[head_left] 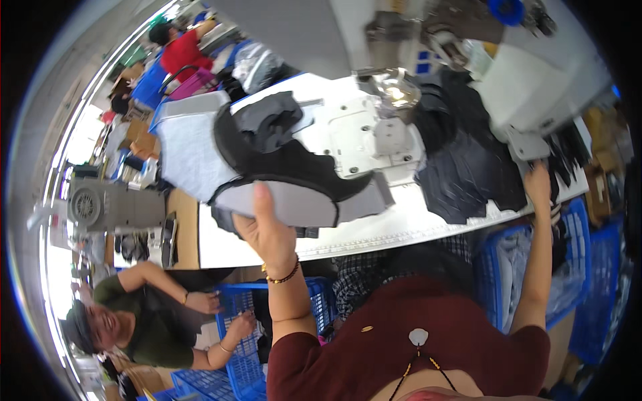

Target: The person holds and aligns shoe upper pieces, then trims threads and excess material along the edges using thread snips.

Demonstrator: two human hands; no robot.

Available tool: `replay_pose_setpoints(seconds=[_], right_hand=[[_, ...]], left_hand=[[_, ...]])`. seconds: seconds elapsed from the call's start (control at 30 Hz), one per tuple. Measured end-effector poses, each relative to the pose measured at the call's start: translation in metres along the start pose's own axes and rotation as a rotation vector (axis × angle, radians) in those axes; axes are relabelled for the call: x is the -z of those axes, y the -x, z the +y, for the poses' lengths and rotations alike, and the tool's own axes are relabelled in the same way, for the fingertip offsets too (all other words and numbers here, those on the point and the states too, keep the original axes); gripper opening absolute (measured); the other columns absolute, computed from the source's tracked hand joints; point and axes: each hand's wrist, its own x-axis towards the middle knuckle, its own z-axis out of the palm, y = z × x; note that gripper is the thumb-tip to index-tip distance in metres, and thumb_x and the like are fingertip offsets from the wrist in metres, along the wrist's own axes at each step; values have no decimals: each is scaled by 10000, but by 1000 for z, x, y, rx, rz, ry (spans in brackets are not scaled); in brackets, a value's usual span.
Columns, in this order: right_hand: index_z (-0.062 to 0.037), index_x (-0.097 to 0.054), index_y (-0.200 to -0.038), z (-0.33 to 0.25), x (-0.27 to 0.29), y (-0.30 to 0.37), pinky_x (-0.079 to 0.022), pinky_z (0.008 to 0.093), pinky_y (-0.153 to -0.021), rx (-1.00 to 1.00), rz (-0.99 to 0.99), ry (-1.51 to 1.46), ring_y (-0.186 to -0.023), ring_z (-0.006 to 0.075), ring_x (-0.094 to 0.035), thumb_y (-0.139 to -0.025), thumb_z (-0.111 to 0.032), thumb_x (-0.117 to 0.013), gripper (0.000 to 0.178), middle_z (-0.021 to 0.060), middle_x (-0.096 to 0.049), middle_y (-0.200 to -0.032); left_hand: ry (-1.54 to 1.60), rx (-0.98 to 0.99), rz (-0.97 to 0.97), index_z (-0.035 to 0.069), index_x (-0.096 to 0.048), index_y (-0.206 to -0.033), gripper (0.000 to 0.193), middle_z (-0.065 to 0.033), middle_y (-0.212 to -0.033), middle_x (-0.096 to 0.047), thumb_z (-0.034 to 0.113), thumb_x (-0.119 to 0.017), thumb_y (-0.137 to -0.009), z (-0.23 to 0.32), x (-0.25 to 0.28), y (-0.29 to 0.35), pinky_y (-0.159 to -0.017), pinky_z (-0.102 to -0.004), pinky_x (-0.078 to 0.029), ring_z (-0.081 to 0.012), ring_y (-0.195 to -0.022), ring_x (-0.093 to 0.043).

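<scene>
My left hand (pixel 267 230) is raised over the near edge of the white table (pixel 401 227). It grips a stack of cut grey fabric pieces with black edging (pixel 287 197), thumb on top. More grey and black pieces (pixel 267 123) lie piled behind it. My right hand (pixel 538 184) reaches to the table's right end. There it touches a heap of black fabric pieces (pixel 468 174); its fingers are hidden among the dark strips (pixel 558 157).
A white sewing machine (pixel 374 137) stands mid-table under a lamp (pixel 398 90). Blue plastic baskets (pixel 568 267) sit by my right side. At lower left a person in a green shirt (pixel 147 321) reaches into a blue crate (pixel 247 334). A person in red (pixel 184 50) works farther off.
</scene>
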Motion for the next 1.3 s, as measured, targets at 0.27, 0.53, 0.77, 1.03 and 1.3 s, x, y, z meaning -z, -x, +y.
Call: replay_pose_setpoints(seconds=[0.27,0.53,0.77,1.03,1.3], right_hand=[[71,-529,-791,-62,76,51,-336,292,-508,168,-192,-366,-531,163,-428,-807,-150,-530,221,119,-492,-606],[46,-558,-757,-160,105,60,-288,212,-469,382,-374,-690,-519,45,-381,-761,-55,-576,102,20,-487,-584],[2,-621,-817,-240,130,66,-332,234,-444,790,-375,-953,-493,103,-440,-707,-69,-659,137,49,-536,-623],[1,-622,-771,-306,120,67,-340,221,-449,880,-470,-1077,-510,81,-466,-768,-175,-648,177,37,-522,-567],[-13,-584,-680,-316,88,81,-334,200,-490,469,-800,-1486,-546,36,-460,-845,-218,-559,264,1,-544,-585]], left_hand=[[3,-26,-66,20,-511,-896,97,-13,-804,-570,113,-517,-868,1,0,-4,-611,-186,-395,-47,-686,-507],[-50,-52,-72,57,-471,-956,109,-16,-853,-556,58,-506,-852,0,5,2,-633,-210,-428,-68,-713,-524],[-745,-599,-62,-71,-530,-1010,226,-113,-1004,-477,-81,-507,-785,10,-13,3,-593,-214,-393,-98,-675,-476],[-1142,-894,-89,14,-614,-1034,571,-117,-1046,-488,-131,-456,-506,-4,-28,19,-601,-253,-341,-196,-812,-427],[-937,-926,23,62,-642,-818,419,-94,-973,-504,-139,-538,-465,-3,-14,20,-610,-263,-387,-200,-786,-475]])
